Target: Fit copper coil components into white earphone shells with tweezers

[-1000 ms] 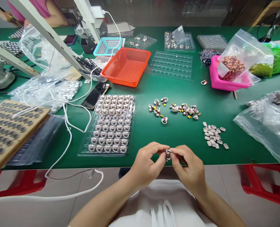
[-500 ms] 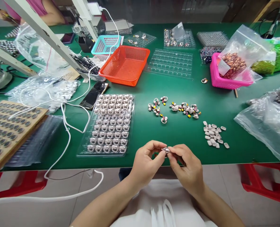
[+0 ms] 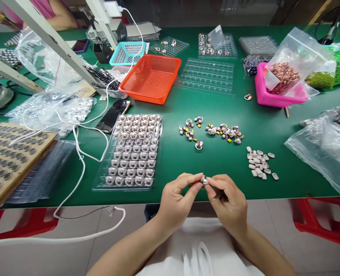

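Observation:
Between the fingertips of both hands is a small silvery part (image 3: 205, 181), held near the table's front edge. My left hand (image 3: 179, 197) pinches it from the left, and my right hand (image 3: 229, 201) grips it from the right with curled fingers. Beyond them lie small ring-like pieces with yellow tabs, in a left cluster (image 3: 190, 134) and a right cluster (image 3: 227, 133). Several pale oblong pieces (image 3: 259, 165) are scattered to the right. A clear tray (image 3: 98, 184) at the left holds rows of silvery parts.
An orange basket (image 3: 152, 82), a blue basket (image 3: 126, 53) and a clear tray (image 3: 207, 76) stand farther back. Right of them is a pink basket (image 3: 281, 100). A phone (image 3: 112, 116), white cable (image 3: 82, 168) and wooden board (image 3: 23, 168) lie left. Another person's arm (image 3: 61, 17) shows top left.
The small part has turned between my fingertips and shows more of its silvery surface. Both hands have shifted only slightly.

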Demonstrator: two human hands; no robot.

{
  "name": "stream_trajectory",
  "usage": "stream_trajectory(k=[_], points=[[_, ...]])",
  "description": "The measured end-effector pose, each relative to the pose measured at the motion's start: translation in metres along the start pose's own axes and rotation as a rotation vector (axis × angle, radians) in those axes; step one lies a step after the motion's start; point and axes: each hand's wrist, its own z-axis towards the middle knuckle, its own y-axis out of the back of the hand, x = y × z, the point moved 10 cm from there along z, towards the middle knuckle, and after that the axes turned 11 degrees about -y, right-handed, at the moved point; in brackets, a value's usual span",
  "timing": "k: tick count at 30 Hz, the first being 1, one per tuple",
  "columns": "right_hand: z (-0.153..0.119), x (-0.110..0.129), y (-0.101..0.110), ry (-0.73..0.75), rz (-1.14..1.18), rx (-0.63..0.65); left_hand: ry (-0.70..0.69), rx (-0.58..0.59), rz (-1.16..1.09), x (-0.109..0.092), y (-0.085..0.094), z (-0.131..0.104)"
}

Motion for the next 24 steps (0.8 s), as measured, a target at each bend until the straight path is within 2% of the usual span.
stream_trajectory(k=[8, 15, 20, 24], points=[[0.003, -0.008, -0.001, -0.096, 0.114, 0.035, 0.058, -0.008, -0.099, 0.009, 0.002, -0.001], [0.001, -0.011, -0.003, -0.094, 0.163, 0.075, 0.061, -0.028, -0.146, 0.007, 0.003, -0.001], [0.003, -0.008, -0.004, -0.059, 0.151, 0.103, 0.044, -0.022, -0.147, 0.007, 0.004, -0.003], [0.003, 0.004, -0.003, 0.071, 0.089, 0.115, 0.065, -0.029, -0.171, 0.008, 0.003, -0.004]])
